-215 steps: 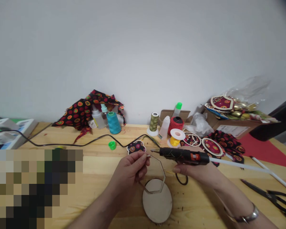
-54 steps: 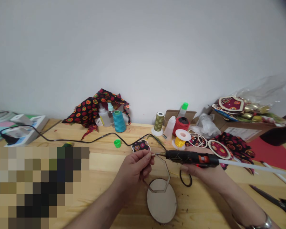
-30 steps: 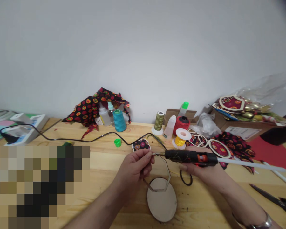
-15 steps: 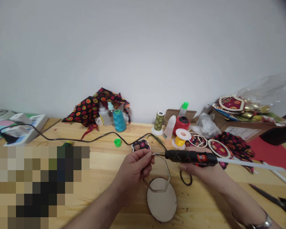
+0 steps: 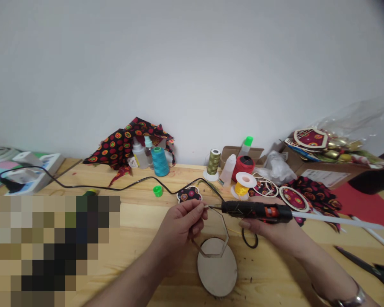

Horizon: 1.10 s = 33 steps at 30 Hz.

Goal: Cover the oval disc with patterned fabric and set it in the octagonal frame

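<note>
Between the thumb and fingers of my left hand [image 5: 185, 219] is a thin hexagonal frame [image 5: 225, 230], pinched at its upper left. My right hand [image 5: 265, 226] grips a black hot glue gun [image 5: 252, 211] with a long white glue stick out of its back. The gun's nozzle points left and meets the frame's top beside my left fingertips; I cannot tell whether glue is coming out. Below the frame an oval wooden disc [image 5: 217, 273] lies on the table, partly overlapped by the frame in this view. A dark ring [image 5: 250, 238] lies under my right hand.
The gun's black cord [image 5: 109, 187] runs left to a power strip [image 5: 43, 170]. Thread spools [image 5: 160, 162], bottles [image 5: 228, 170] and patterned fabric [image 5: 121, 143] stand along the wall. Scissors [image 5: 368, 264] lie at right, below a cardboard box [image 5: 326, 170]. A green cap [image 5: 158, 191] sits beyond my left hand.
</note>
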Tool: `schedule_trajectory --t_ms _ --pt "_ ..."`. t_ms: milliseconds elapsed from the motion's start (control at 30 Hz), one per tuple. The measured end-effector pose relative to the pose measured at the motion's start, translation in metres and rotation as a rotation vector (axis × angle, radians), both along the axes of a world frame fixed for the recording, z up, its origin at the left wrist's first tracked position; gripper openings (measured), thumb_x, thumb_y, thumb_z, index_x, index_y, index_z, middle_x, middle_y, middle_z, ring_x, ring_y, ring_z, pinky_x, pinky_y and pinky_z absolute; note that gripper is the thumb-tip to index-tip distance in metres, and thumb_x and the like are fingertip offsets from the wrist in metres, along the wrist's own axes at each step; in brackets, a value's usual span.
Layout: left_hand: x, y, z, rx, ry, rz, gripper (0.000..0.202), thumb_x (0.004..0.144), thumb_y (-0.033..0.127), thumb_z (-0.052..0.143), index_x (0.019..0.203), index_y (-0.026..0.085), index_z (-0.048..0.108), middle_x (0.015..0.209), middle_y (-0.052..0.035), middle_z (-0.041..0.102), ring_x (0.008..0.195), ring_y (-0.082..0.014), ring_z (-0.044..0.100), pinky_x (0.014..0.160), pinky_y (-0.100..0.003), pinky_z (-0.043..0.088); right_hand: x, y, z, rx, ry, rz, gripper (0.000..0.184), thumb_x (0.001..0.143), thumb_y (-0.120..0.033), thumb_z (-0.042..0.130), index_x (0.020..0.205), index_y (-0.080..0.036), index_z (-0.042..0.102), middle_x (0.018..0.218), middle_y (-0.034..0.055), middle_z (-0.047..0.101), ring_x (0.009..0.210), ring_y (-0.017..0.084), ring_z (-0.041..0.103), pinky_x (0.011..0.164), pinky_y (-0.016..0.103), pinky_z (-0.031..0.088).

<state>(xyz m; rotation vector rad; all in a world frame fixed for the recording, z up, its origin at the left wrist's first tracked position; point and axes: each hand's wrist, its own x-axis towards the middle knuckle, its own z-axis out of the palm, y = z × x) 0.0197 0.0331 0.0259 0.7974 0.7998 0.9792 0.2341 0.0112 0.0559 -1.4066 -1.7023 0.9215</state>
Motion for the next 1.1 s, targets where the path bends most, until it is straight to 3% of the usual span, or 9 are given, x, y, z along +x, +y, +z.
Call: schedule_trajectory --t_ms 767,1000,1100 --pt "0.0000 -0.0001 0.0002 -0.001 0.004 0.010 0.031 0.068 0.038 0.081 0.072 0.012 0.065 0.065 0.0027 0.057 0.042 -0.0003 0.037 0.042 -0.017 0.018 -0.0006 0.0000 0.0019 0.015 0.011 -0.007 0.029 0.066 -0.038 0.072 0.054 -0.021 0.051 0.053 -0.0033 0.048 0.052 0.013 0.040 0.045 0.025 0.034" --pt "0.0001 0.0006 -0.0001 0.006 0.011 0.010 0.030 0.068 0.038 0.081 0.072 0.012 0.066 0.067 0.0018 0.057 0.042 -0.0007 0.037 0.042 -0.017 0.018 0.0002 0.0011 -0.0007 0.020 0.008 -0.007 0.027 0.066 -0.037 0.074 0.055 -0.021 0.055 0.053 -0.0024 0.050 0.052 0.013 0.041 0.045 0.025 0.035" --pt "0.0000 0.0003 -0.0013 0.004 0.008 0.013 0.030 0.068 0.037 0.081 0.074 0.012 0.066 0.066 0.0020 0.057 0.043 -0.0006 0.037 0.042 -0.017 0.018 0.0043 0.0023 -0.0078 -0.007 0.150 0.006 0.025 0.065 -0.040 0.077 0.061 -0.020 0.062 0.057 -0.0008 0.057 0.055 0.014 0.047 0.049 0.026 0.041"
